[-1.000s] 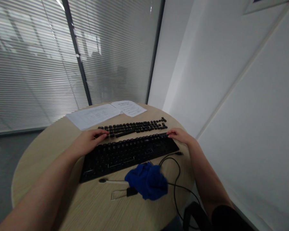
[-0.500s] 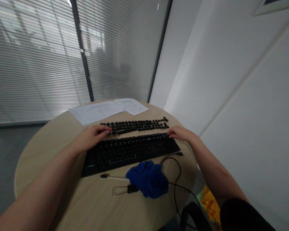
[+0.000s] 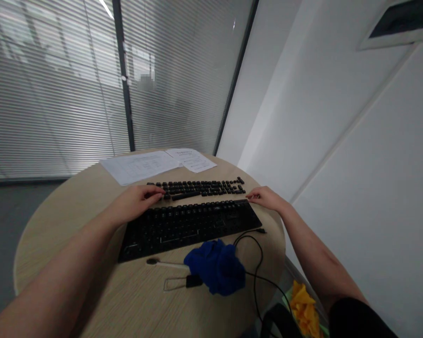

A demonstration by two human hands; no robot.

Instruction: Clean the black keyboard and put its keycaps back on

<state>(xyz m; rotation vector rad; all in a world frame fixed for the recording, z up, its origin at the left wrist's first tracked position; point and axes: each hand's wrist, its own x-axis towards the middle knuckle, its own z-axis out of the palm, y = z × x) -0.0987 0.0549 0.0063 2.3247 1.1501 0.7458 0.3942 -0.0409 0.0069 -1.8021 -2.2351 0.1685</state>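
A black keyboard [image 3: 183, 226] lies on the round table, with its upper rows of keycaps fitted and much of its lower part bare of caps. Just behind it, loose black keycaps [image 3: 211, 187] are laid out in rows, a long spacebar cap among them. My left hand [image 3: 141, 199] reaches over the keyboard's far left part, its thumb and fingers closed around a keycap at the left end of the rows; the cap is mostly hidden. At the far right corner, my right hand [image 3: 264, 197] has its fingers bent together on the keyboard's edge.
In front of the keyboard lie a crumpled blue cloth [image 3: 216, 267], a brush [image 3: 169, 264], a wire keycap puller [image 3: 183, 281] and a looping black cable [image 3: 261, 263]. Printed papers [image 3: 141, 166] cover the table's far side. A bin with a yellow bag [image 3: 303, 307] stands low right.
The camera view has tilted up slightly, so the table sits a little lower. Both hands stay at nearly the same places by the keyboard; the objects keep their layout.
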